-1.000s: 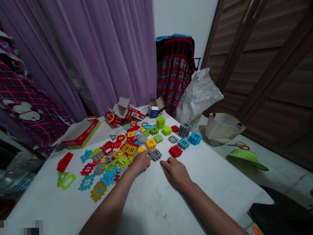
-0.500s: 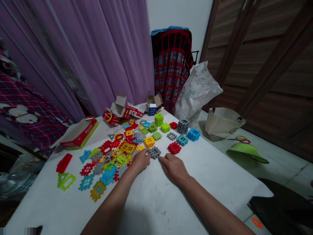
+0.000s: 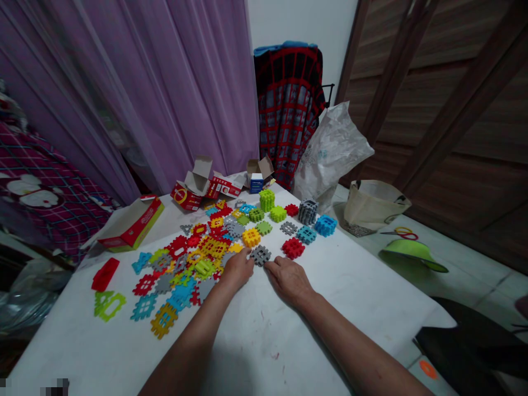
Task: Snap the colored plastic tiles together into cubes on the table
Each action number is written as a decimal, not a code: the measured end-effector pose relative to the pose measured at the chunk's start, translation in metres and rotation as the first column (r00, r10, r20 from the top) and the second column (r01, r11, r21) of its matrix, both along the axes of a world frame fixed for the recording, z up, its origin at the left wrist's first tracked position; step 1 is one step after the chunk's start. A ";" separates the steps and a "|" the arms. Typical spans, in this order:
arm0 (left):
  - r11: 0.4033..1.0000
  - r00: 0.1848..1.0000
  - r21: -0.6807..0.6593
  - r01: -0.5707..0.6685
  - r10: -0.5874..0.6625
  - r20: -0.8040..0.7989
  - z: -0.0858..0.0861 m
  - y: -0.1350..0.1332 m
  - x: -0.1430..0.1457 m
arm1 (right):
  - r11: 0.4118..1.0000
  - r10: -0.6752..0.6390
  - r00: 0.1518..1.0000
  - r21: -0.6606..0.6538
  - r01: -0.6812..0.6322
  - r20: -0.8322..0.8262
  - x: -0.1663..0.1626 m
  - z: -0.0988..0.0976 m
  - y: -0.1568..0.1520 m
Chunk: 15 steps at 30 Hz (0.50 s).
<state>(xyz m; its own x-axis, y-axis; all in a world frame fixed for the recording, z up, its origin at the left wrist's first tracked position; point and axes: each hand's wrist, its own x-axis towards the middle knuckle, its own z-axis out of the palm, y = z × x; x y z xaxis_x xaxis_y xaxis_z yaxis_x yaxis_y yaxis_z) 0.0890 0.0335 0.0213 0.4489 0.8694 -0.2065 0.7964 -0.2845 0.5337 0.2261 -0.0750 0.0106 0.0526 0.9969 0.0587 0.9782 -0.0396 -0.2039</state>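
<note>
A grey interlocking building block (image 3: 260,255) with notched edges and window holes lies on the white table between my two hands. It looks like a small stack of tiles. My left hand (image 3: 239,268) is closed, its fingertips at the block's left edge. From the other side, my right hand (image 3: 291,279) has curled fingers, and its leading fingertips touch the block's lower right edge. Just beyond are a yellow block stack (image 3: 251,237) and a red one (image 3: 293,248). A loose heap of coloured tiles (image 3: 185,294) spreads to the left of my left hand.
Sorted stacks stand farther back, including a lime one (image 3: 267,201), a dark grey one (image 3: 307,211) and a blue one (image 3: 325,225). Opened cartons (image 3: 192,187) line the table's far edge. A red box (image 3: 134,225) lies at left. A plastic bag (image 3: 330,154) stands beyond the table.
Both hands stay at the grey block with hardly any movement. The whole view has shifted slightly.
</note>
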 end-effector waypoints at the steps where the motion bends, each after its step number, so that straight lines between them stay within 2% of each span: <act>1: 1.000 1.000 -0.004 -0.006 0.006 -0.001 -0.001 0.000 0.000 | 1.000 0.005 1.000 0.004 -0.005 -0.002 0.000 0.000 0.000; 15: 1.000 1.000 -0.030 0.000 0.000 0.015 -0.001 0.000 0.001 | 0.999 0.053 0.999 -0.001 -0.053 -0.001 -0.006 0.000 0.005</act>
<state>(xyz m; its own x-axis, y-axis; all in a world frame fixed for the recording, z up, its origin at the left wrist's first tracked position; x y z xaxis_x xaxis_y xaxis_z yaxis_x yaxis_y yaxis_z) 0.0900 0.0340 0.0205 0.4524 0.8627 -0.2260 0.7880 -0.2680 0.5543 0.2201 -0.0697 0.0106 -0.0002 0.9983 0.0580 0.9787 0.0121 -0.2047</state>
